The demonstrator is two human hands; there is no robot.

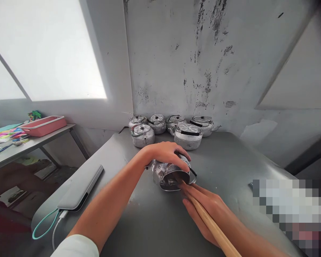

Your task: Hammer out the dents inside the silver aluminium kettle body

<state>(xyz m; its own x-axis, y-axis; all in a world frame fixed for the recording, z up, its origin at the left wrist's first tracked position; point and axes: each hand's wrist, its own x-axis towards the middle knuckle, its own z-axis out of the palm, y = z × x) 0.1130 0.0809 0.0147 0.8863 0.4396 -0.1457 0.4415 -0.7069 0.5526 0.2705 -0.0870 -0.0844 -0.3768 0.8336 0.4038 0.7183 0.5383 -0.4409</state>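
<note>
A dented silver metal kettle (158,174) lies tilted on the grey table, its round opening facing me. My left hand (168,153) is closed over the top of the kettle, thumb and fingers pressed on its body. A black handle (193,172) shows at the kettle's right side. In my right hand (207,205) is a long wooden stick (203,214), with my fingers along and around it. The stick's far end reaches into the kettle's mouth; what is on that end is hidden.
Several similar silver kettles (143,137) stand at the table's back against the stained wall. A grey power bank (76,194) with cables lies at the left edge. On a side table (42,144) sits a pink basket (45,126) beside colourful items. A blurred-out patch covers the lower right.
</note>
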